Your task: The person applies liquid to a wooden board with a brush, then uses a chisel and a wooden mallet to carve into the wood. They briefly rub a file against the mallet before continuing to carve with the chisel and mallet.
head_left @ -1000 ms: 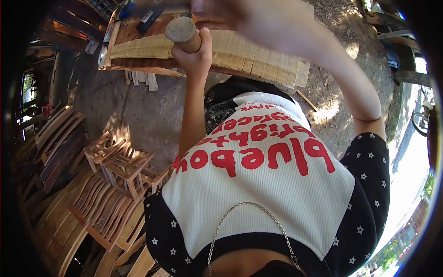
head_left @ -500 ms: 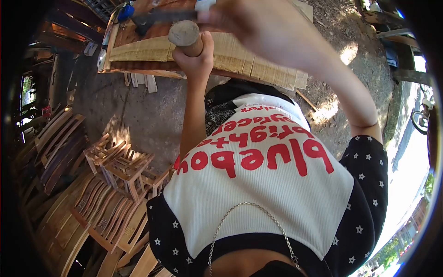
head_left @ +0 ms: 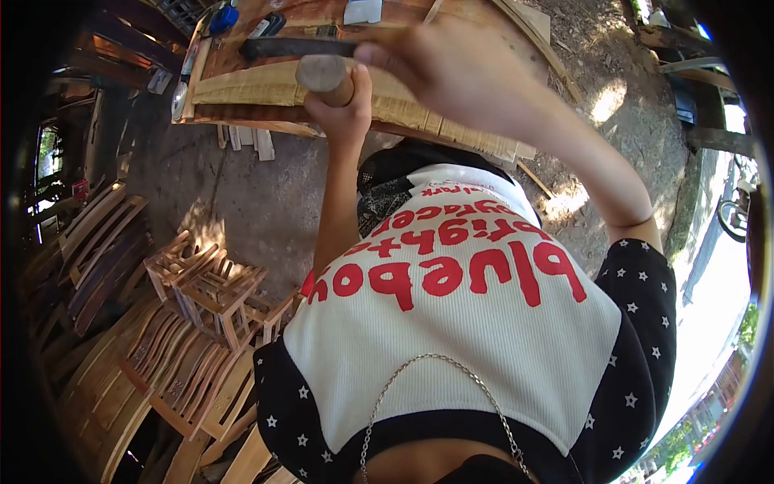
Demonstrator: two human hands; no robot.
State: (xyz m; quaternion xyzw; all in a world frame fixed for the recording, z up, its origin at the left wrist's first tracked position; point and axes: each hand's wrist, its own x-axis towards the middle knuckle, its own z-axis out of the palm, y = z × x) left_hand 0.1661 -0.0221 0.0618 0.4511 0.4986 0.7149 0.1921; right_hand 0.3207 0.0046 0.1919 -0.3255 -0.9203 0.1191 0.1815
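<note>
The white front of the person's shirt (head_left: 451,323) carries red print. The largest line starts with "blue", and the smaller lines above it read roughly "brighter" and "faces". The top line is too small to make out. The shirt's dark sleeves are dotted with white stars, and one thin chain (head_left: 439,367) hangs across the chest.

Both arms reach forward over the workbench (head_left: 242,89). The left hand (head_left: 343,101) is raised on a straight forearm, its fingers wrapped tight around one wooden handle (head_left: 321,73), whose round end points up at the camera. The right hand (head_left: 451,73) comes in from the right with the elbow bent. It is blurred, and its fingers close on the end of one dark metal bar (head_left: 294,47), which lies level just above the handle and over the bench's pale boards.

On the bench's far side sit one blue object (head_left: 226,18) and one grey square (head_left: 363,10). Several unfinished wooden frames (head_left: 211,286) are stacked on the ground to the left.
</note>
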